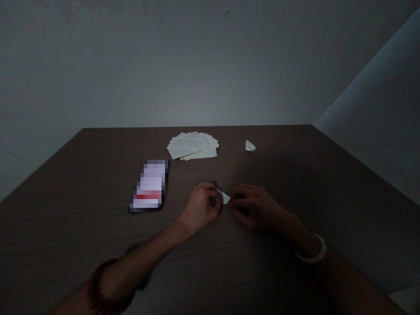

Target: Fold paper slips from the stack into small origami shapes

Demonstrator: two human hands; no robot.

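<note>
A small piece of white paper [225,197], folded to a pointed shape, is held between my two hands just above or on the table. My left hand [202,204] pinches its left end between thumb and fingers. On the other side, the fingertips of my right hand [252,204] are closed at its right tip. The fingers cover much of the paper, so its full shape is hidden. A smartphone [151,186] with a lit, blurred-out screen lies to the left of my left hand.
Farther back, a fanned stack of printed paper sheets [193,145] lies on the brown wooden table [98,175]. To its right sits a small folded paper piece [250,146]. A grey wall [197,61] rises behind the table's far edge. The light is dim.
</note>
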